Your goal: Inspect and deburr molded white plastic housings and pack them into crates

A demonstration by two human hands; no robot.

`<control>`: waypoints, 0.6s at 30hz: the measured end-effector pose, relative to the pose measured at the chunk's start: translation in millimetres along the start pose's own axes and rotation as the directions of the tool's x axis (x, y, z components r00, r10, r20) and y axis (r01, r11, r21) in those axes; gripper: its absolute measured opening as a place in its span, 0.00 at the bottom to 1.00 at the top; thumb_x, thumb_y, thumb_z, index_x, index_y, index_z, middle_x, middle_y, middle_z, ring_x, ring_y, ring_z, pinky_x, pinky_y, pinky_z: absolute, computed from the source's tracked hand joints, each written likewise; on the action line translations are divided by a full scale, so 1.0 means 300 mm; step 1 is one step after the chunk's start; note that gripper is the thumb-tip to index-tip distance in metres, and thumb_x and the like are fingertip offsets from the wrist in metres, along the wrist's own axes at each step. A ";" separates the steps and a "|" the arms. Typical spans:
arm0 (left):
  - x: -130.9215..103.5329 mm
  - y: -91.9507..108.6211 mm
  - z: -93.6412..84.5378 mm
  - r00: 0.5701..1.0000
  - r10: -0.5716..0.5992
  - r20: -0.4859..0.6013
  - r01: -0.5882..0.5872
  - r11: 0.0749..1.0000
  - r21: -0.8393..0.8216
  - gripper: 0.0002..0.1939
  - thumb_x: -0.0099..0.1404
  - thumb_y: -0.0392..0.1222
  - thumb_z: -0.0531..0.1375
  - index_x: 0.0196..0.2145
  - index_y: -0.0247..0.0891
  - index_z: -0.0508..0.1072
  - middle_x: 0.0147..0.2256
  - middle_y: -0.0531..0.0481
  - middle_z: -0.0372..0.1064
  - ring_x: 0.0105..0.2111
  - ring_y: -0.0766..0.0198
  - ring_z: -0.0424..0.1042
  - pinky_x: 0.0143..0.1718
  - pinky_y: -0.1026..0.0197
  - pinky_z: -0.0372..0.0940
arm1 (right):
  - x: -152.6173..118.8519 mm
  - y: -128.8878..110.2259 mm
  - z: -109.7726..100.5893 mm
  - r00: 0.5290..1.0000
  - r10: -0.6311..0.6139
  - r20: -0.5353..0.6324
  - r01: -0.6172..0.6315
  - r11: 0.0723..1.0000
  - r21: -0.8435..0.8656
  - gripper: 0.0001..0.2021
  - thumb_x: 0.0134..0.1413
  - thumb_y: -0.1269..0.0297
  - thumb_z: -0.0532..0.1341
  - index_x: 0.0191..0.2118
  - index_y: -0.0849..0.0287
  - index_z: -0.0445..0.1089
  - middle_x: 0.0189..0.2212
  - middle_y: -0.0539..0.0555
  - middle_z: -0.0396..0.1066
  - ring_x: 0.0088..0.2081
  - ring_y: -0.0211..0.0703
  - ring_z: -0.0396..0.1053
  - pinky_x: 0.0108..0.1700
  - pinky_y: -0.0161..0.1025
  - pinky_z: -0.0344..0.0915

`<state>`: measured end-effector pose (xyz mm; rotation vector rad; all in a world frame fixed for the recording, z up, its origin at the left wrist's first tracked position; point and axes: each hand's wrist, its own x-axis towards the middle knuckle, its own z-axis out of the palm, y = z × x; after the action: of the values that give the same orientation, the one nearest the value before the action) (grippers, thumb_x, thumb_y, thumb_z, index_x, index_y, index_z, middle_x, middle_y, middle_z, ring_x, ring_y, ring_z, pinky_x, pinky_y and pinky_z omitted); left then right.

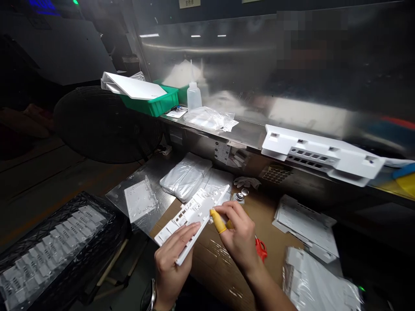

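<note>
A white plastic panel (197, 211) with slots and cut-outs is held tilted above the brown cardboard on the bench. My left hand (177, 252) grips its near end, thumb and fingers on either side. My right hand (236, 229) is at the panel's right edge, its fingers closed and a yellow finger cot on the thumb. Whatever may be between those fingertips is hidden. Red-handled scissors (261, 249) lie just behind my right wrist, partly covered by it.
Bagged panels (186, 175) lie behind the held panel, and a flat white panel (141, 201) is at left. More panels (308, 226) are at right. The steel shelf carries a green bin (158, 103), a squeeze bottle (194, 96) and another panel (317, 151). A black crate (106, 205) stands lower left.
</note>
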<state>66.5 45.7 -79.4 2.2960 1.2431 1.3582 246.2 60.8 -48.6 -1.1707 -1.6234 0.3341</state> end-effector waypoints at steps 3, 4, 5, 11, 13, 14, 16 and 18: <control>-0.002 0.000 0.000 1.000 -0.006 -0.010 0.006 1.000 -0.011 0.26 0.66 0.21 0.56 0.57 0.42 0.74 0.50 0.48 0.79 0.51 0.59 0.77 0.55 0.57 0.72 | -0.022 -0.033 -0.001 0.999 -0.031 0.038 0.028 0.996 0.086 0.09 0.60 0.76 0.60 0.44 0.58 0.73 0.36 0.55 0.72 0.36 0.41 0.71 0.36 0.35 0.68; -0.002 0.000 -0.001 1.000 -0.006 -0.017 0.005 1.000 -0.020 0.26 0.66 0.22 0.55 0.57 0.42 0.74 0.51 0.47 0.78 0.51 0.59 0.77 0.55 0.57 0.72 | -0.028 -0.047 0.001 0.996 -0.053 0.067 0.044 0.991 0.125 0.09 0.60 0.76 0.61 0.44 0.58 0.73 0.36 0.55 0.72 0.37 0.41 0.71 0.37 0.35 0.68; -0.002 -0.001 -0.002 1.000 -0.005 -0.028 0.004 1.000 -0.025 0.26 0.66 0.22 0.55 0.57 0.42 0.74 0.50 0.47 0.79 0.51 0.58 0.77 0.54 0.57 0.73 | -0.030 -0.054 0.003 0.994 -0.067 0.084 0.054 0.987 0.150 0.09 0.60 0.75 0.61 0.45 0.58 0.73 0.36 0.55 0.72 0.37 0.42 0.72 0.37 0.35 0.69; -0.008 0.009 -0.006 0.999 -0.002 -0.040 0.002 1.000 -0.006 0.26 0.65 0.22 0.60 0.57 0.43 0.75 0.48 0.47 0.80 0.48 0.58 0.79 0.52 0.57 0.74 | 0.007 0.004 -0.001 0.996 0.024 -0.087 -0.021 0.999 0.029 0.08 0.61 0.76 0.60 0.41 0.58 0.74 0.34 0.54 0.71 0.34 0.40 0.70 0.34 0.35 0.67; -0.006 0.010 -0.008 0.999 -0.003 -0.048 0.002 1.000 -0.007 0.26 0.65 0.22 0.59 0.57 0.43 0.75 0.48 0.47 0.80 0.48 0.57 0.79 0.51 0.57 0.74 | -0.004 -0.012 0.001 0.999 0.002 -0.042 0.000 0.999 0.052 0.08 0.61 0.76 0.60 0.42 0.58 0.74 0.34 0.54 0.71 0.34 0.41 0.70 0.35 0.36 0.67; -0.005 0.011 -0.010 0.998 0.002 -0.059 -0.002 1.000 -0.011 0.26 0.65 0.23 0.58 0.56 0.43 0.75 0.48 0.47 0.80 0.48 0.57 0.80 0.51 0.57 0.75 | -0.013 -0.025 0.003 1.000 -0.027 0.002 0.027 0.996 0.085 0.08 0.61 0.75 0.60 0.42 0.58 0.74 0.34 0.54 0.72 0.35 0.41 0.70 0.35 0.36 0.68; -0.004 0.009 -0.016 0.997 0.014 -0.074 -0.015 1.000 -0.019 0.26 0.65 0.22 0.58 0.56 0.44 0.75 0.48 0.48 0.80 0.47 0.57 0.80 0.50 0.57 0.75 | -0.022 -0.039 0.003 0.994 -0.082 0.070 0.072 0.988 0.139 0.09 0.61 0.75 0.60 0.44 0.58 0.74 0.35 0.55 0.73 0.36 0.42 0.71 0.36 0.36 0.69; -0.009 0.006 -0.023 0.997 0.027 -0.069 -0.029 0.999 -0.030 0.26 0.64 0.22 0.59 0.55 0.43 0.76 0.48 0.48 0.80 0.48 0.57 0.80 0.50 0.58 0.75 | -0.006 -0.012 -0.007 0.996 -0.084 0.041 0.079 0.990 0.119 0.09 0.61 0.75 0.60 0.44 0.58 0.74 0.35 0.55 0.73 0.36 0.42 0.71 0.36 0.36 0.69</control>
<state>61.5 41.0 -76.4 2.2725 1.2047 1.4669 246.0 56.7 -46.3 -1.0122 -1.6634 0.4004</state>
